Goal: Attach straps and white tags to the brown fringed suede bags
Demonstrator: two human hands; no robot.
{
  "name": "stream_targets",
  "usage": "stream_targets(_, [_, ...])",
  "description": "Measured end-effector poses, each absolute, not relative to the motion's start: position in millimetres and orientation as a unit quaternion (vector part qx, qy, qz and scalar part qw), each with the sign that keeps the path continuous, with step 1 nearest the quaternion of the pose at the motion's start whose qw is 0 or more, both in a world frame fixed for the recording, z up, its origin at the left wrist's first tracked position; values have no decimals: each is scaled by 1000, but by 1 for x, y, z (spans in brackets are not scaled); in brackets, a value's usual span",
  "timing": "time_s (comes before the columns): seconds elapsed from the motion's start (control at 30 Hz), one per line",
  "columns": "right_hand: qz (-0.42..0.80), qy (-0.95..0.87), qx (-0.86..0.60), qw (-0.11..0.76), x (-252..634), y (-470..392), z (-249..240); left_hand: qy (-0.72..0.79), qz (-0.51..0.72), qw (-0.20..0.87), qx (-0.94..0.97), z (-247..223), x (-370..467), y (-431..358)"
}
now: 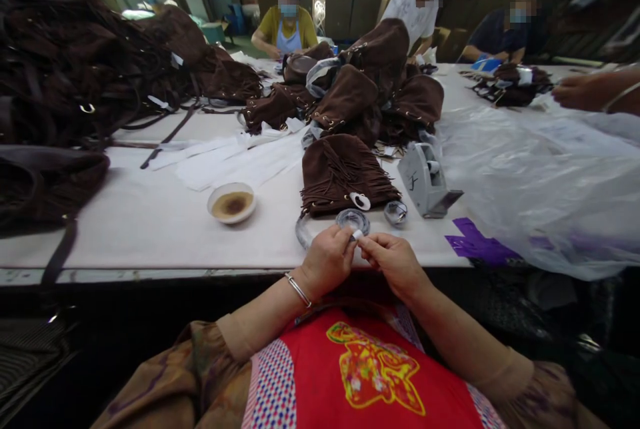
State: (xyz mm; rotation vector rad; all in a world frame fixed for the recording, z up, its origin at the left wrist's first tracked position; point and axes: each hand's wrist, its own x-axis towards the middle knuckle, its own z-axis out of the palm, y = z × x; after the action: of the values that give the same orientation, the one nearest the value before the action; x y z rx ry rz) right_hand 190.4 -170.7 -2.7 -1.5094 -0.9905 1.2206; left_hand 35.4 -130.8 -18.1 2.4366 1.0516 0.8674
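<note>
A worker wears a red apron (317, 382) printed with 1 large figure (377, 369) in orange-red, green and yellow, its curving edges outlined in yellow. Small blue, red and white checks fill the left side panel (274, 389), which has a pale striped edge; a similar patterned panel (484, 409) shows at the right. The left sleeve (170, 376) and right sleeve (545, 392) are brown with blurred purple markings, both ending on the forearms. 1 shiny, silver-coloured bangle (299, 290) circles the left wrist. The left hand (329, 257) and right hand (395, 262) are gloveless.
</note>
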Motion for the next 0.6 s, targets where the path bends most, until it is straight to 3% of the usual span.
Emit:
stream_targets(0.4, [532, -303, -631, 477, 186, -174, -10, 359, 244, 110, 894, -20, 37, -134])
stream_targets(0.6, [552, -254, -667, 432, 181, -166, -8, 325, 201, 68, 922, -22, 38, -133])
